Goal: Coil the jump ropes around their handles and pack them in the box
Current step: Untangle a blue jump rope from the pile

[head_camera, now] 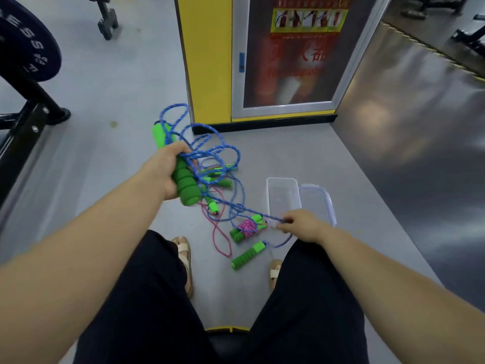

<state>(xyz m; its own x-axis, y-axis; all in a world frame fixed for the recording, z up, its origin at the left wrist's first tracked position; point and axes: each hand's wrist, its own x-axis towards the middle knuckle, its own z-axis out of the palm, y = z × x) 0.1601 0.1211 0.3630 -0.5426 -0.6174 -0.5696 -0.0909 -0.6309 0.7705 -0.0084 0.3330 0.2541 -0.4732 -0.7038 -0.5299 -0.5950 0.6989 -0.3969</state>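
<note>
My left hand (164, 172) grips two green foam handles (185, 183) held together, with loose loops of blue rope (210, 148) hanging off them. My right hand (301, 225) pinches a stretch of that blue rope near the floor. A pink rope coiled round its green handles (246, 228) lies on the floor next to my right hand. Another green handle (248, 254) with blue rope lies just below it. More green handles (217, 179) and loose pink rope (220, 240) are tangled on the floor. The clear plastic box (283, 198) stands open by my right hand.
The box's clear lid (319, 203) lies right of the box. A yellow cabinet with a glass door (262, 61) stands ahead. A weight plate (26, 48) and black rack (23, 119) are at left. My legs and sandalled feet (185, 261) are below the ropes.
</note>
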